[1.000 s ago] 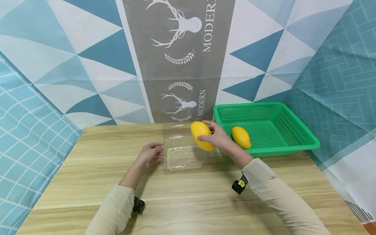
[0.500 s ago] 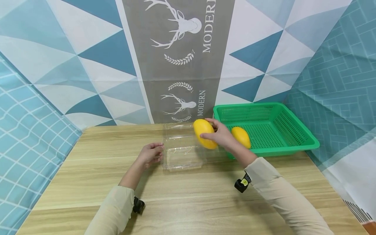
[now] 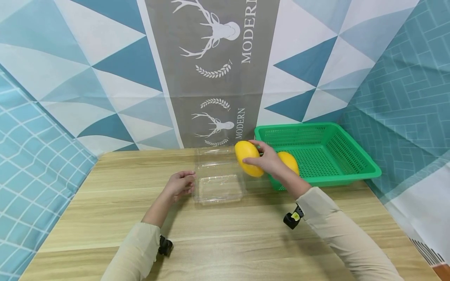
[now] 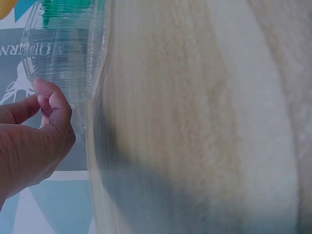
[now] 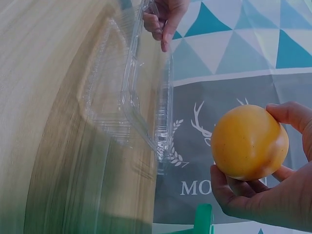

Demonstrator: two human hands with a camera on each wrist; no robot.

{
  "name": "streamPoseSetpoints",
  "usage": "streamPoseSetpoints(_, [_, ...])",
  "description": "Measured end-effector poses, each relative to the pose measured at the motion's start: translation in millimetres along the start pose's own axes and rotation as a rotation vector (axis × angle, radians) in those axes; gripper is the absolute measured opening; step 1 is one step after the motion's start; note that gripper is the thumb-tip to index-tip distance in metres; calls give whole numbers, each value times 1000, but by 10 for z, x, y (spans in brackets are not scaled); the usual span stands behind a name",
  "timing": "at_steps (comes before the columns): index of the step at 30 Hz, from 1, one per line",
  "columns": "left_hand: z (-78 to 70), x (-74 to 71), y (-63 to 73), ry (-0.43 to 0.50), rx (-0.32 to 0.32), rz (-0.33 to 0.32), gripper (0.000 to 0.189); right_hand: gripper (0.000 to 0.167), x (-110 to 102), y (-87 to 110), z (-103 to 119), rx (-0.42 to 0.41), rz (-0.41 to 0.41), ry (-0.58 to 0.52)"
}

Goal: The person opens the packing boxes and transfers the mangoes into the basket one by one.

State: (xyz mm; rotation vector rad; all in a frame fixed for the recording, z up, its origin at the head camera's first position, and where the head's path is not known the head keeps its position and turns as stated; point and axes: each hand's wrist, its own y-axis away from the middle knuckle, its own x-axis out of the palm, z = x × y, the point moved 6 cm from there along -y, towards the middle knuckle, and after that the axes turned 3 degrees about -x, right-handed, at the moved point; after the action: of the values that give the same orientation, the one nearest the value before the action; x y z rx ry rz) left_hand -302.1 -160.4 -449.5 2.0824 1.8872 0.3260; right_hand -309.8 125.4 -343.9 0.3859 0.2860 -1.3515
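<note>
A yellow mango is gripped by my right hand, thumb on the near side and fingers behind. It hangs above the right edge of a clear plastic clamshell container, which lies unfolded on the table. In the right wrist view the mango sits between thumb and fingertips, apart from the container. My left hand pinches the container's left rim; the left wrist view shows thumb and forefinger at that edge. A second mango, partly behind my right wrist, lies in the green basket.
The basket stands at the back right of the wooden table, close beside the container. A patterned wall cloth rises behind the table's back edge. Tiled-pattern cloths hang at the sides.
My right hand has shifted steadily right and slightly away with the mango, from over the container toward the basket. My left hand stays at the container's rim.
</note>
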Motion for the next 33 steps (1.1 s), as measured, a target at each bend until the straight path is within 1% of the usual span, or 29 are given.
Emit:
streamPoseSetpoints(12, [19,-21,-43,8,2,8,41,75,-88,10,-7,9,-6,-8])
streamPoseSetpoints(18, [21,-17,-30,4,-4,-1,40,75,-120,23,-3,12,-9,-10])
streamPoseSetpoints(24, [-2,-29,-20,8,-1,4,41,74,-149,33,19,2,-14,-5])
streamPoseSetpoints(33, [3,-16,-16,12,-13,16,41,74,-178,53,17,17,-19,-8])
